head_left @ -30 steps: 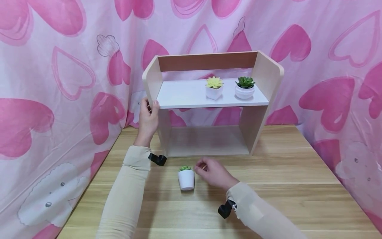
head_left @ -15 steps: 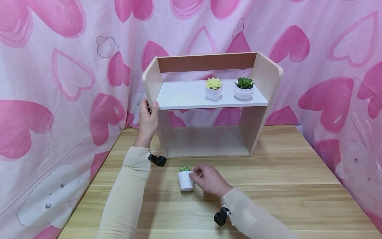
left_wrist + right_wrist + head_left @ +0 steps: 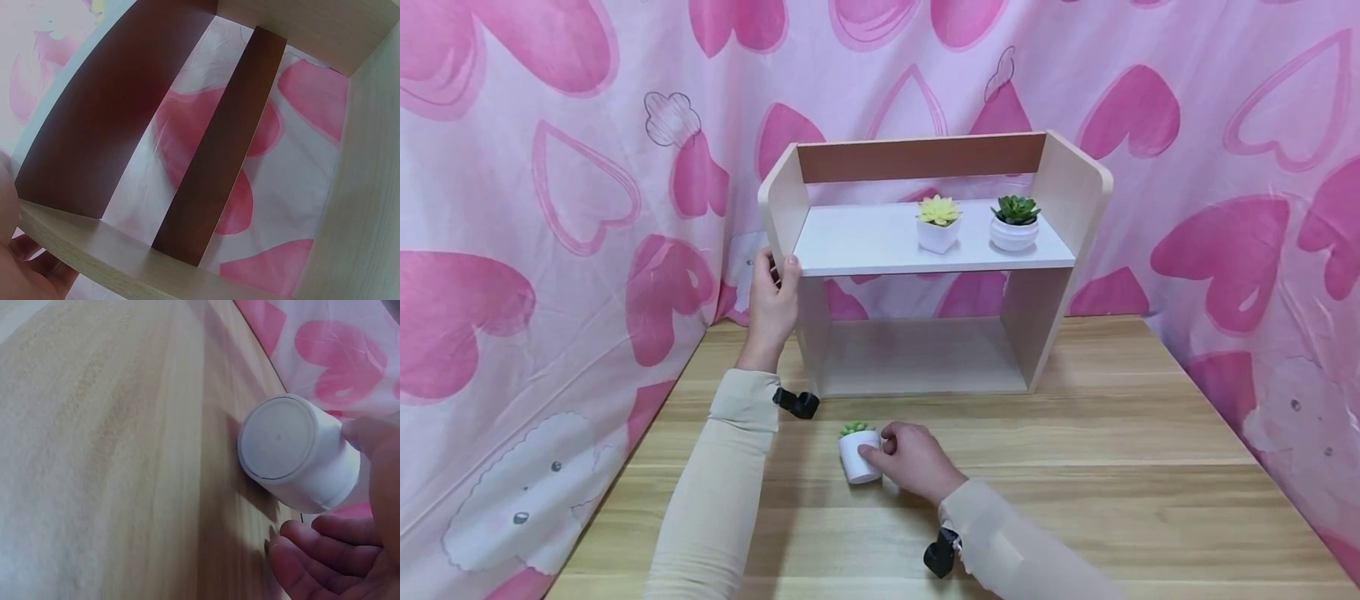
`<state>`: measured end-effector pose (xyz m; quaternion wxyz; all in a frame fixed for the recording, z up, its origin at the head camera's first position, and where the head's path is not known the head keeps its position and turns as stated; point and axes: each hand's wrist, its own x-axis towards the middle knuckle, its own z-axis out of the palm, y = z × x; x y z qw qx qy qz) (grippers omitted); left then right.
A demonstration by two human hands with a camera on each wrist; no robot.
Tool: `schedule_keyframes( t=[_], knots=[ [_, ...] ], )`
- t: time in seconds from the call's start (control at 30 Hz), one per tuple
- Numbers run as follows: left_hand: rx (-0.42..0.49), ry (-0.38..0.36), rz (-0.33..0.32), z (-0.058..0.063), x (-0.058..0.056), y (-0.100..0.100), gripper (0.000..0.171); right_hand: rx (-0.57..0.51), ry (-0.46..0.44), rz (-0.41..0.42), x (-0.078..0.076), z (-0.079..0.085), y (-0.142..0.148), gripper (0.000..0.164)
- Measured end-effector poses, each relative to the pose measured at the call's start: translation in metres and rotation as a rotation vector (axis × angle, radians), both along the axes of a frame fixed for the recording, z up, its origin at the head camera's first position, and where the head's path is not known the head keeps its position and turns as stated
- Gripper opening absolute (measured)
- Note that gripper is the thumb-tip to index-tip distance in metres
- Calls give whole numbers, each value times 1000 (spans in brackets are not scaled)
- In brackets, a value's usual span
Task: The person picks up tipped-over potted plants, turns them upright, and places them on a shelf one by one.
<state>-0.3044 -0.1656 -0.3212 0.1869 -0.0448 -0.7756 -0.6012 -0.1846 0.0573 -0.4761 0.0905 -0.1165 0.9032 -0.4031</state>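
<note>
My left hand (image 3: 771, 304) grips the left side panel of a small wooden desktop shelf (image 3: 928, 354), thumb in front and fingers behind. In the left wrist view, that hand (image 3: 31, 269) shows at the panel's edge. My right hand (image 3: 917, 462) pinches a white potted succulent (image 3: 859, 458) at its right side, with the thumb on the front of the pot. The pot leans to the left. Its round base faces the right wrist camera, where the thumb lies on the wall of the white pot (image 3: 281, 440) and several curled fingers (image 3: 325, 550) show below.
On the white upper board (image 3: 857, 237) stand a yellow succulent in a faceted white pot (image 3: 938, 225) and a dark green succulent in a round white pot (image 3: 1015, 223). The shelf stands on a wooden table (image 3: 1112, 467). A pink heart-patterned curtain (image 3: 587, 217) hangs behind and at both sides.
My right hand has moved left and toward me onto the small pot, which has gone from upright to tilted and shifted slightly left. The left hand stays on the shelf.
</note>
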Motion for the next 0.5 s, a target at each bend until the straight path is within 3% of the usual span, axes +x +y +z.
schedule_keyframes(
  t=[0.33, 0.5],
  knots=[
    [-5, -7, 6, -2, -1, -1, 58, 6, -12, 21, 1, -1, -17, 43],
    [-4, 5, 1, -1, -1, -1, 59, -5, -40, 12, 0, -1, -22, 50]
  ],
)
